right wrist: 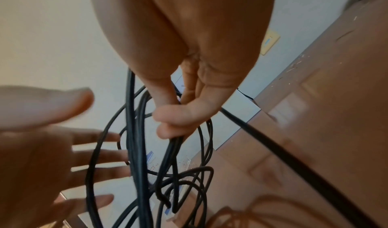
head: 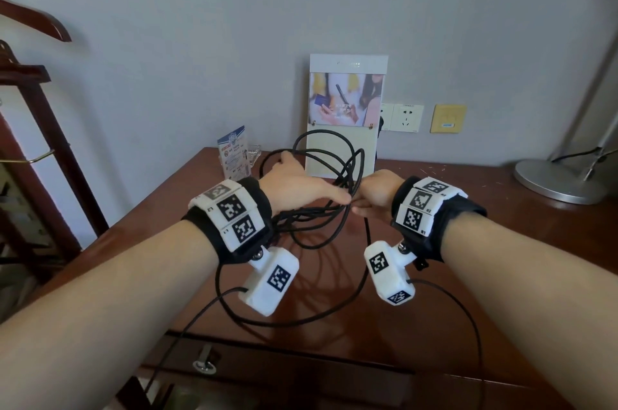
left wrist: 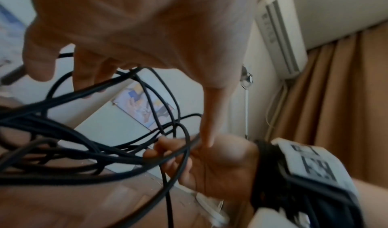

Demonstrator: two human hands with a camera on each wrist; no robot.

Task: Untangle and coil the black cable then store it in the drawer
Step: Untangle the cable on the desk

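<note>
Soft, even daylight fills the room, bright enough in the head view to read the wall beyond the hands. The polished surface (head: 451, 209) gives pale glare right of the hands and mirrors the cable (head: 321, 155) below them. Straight lines bow at the head view's edges. Both wrist views are smeared with blur: the near hands and cable strands are soft, the backgrounds tilted and stretched.

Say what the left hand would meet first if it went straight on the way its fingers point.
Probably the black cable: its loops already hang around the left hand; beyond them stands the white display board, though depth is unclear.
</note>
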